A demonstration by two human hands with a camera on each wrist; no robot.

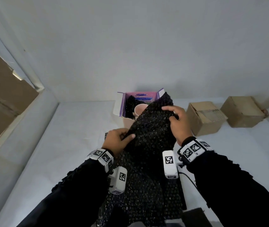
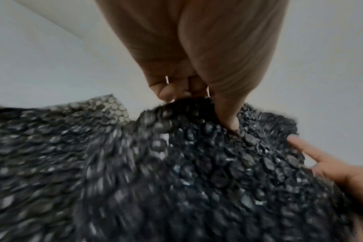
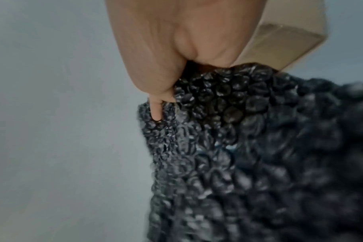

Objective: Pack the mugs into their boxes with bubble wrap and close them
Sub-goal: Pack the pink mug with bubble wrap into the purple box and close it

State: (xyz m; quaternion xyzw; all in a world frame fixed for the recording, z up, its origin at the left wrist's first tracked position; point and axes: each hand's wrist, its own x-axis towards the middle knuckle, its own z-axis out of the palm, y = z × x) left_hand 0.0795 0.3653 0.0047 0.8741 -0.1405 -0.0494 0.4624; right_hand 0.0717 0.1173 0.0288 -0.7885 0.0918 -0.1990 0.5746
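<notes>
Both hands are up on a sheet of black bubble wrap [image 1: 148, 136], lifted off the white table [image 1: 65, 145]. The left hand [image 1: 116, 141] pinches the sheet's near edge, thumb [image 1: 129, 136] laid on top and the other fingers curled underneath. The right hand [image 1: 178, 122] grips the far edge, fingers [image 1: 168, 108] hooked over the top and thumb tucked against the wrap. The left wrist view shows it closer: the left thumb [image 2: 228, 117] digs into the dimpled plastic, with a fingertip [image 2: 166, 93] pressing from behind, and the right hand's straight fingers [image 2: 313, 157] lie along the sheet's right side. The right wrist view adds one fingertip [image 3: 155, 111] poked into the wrap's edge, and a plain brown carton [image 3: 280, 44] just behind that hand. Only the head view shows what lies beyond the fingertips: an open purple-lined box [image 1: 122, 104] with a pale pink mug [image 1: 139, 108] standing inside it, more black wrap tucked beside the mug. Right of the right hand sit two closed cardboard boxes [image 1: 202, 118]. The wrap is glossy, lumpy, and covered in small round bubbles.
</notes>
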